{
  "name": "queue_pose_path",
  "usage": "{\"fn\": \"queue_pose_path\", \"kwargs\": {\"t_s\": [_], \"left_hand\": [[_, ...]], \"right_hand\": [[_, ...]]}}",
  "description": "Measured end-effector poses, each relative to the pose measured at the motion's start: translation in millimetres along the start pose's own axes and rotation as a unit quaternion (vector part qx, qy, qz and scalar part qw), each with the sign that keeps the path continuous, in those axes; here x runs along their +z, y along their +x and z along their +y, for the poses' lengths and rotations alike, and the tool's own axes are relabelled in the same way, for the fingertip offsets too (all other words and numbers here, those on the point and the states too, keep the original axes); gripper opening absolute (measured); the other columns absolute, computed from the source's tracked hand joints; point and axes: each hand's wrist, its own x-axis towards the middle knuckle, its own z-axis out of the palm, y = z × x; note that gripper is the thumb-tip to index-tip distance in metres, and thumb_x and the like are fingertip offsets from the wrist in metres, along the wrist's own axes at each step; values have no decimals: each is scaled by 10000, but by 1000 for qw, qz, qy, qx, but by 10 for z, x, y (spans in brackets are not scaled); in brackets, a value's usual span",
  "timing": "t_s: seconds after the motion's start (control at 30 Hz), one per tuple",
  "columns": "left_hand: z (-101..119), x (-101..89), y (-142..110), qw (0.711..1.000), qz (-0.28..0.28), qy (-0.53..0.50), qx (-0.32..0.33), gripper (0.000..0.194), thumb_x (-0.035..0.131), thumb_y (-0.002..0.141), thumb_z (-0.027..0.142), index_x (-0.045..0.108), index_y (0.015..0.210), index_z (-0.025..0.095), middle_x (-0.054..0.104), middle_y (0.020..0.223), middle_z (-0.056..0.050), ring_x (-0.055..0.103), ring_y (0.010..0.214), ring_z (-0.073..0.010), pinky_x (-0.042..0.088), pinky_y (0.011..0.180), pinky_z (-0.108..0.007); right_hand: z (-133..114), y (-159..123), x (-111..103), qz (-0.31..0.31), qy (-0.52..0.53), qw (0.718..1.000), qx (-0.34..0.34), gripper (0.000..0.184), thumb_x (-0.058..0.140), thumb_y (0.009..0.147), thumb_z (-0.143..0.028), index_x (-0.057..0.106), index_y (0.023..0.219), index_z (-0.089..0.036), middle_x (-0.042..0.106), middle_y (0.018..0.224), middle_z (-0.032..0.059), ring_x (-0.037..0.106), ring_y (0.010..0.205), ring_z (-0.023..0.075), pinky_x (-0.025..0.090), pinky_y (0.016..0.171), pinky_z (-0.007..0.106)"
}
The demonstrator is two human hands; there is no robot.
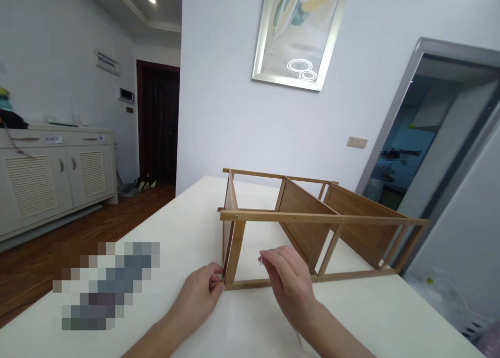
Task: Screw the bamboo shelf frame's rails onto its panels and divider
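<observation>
A wooden shelf rack (258, 217) lies on its side on the white table, its boards standing upright between the rails. At the rack's near left corner is my left hand (201, 290), with bent fingers and thumb closed on the wood; what else may be between the fingertips is hidden. My right hand (291, 280) is raised in front of the rack's open bay, fingers pinched together. A small pale tip (261, 261) shows at its fingertips, too small to name. Below that wrist a thin reddish stick-like thing (299, 338) is partly visible.
The white table (175, 243) extends under the rack and to both sides. A blurred-out patch (113, 290) covers something on its left. A white cabinet (58, 175) stands at the left wall. Plastic bags and a basket (464, 316) are beyond the right edge.
</observation>
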Motion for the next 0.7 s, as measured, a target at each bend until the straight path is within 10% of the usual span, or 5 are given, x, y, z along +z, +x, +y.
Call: {"fn": "queue_pose_path", "kwargs": {"t_s": [0.43,0.7], "left_hand": [[857,-559,165,942,223,-211,136,459,598,863,401,488,1270,219,648,1154,-88,637,985,-203,527,857,-358],[1077,-399,405,909,238,-239,245,202,451,929,255,590,1062,194,650,1029,-71,641,924,-178,536,820,-313]], "right_hand": [[-207,646,114,124,-2,992,13,187,627,868,-35,641,965,-195,642,808,27,560,754,148,490,683,310],[-217,633,265,138,-65,988,-36,204,645,857,-49,654,991,-203,674,873,56,571,802,183,479,735,358]]}}
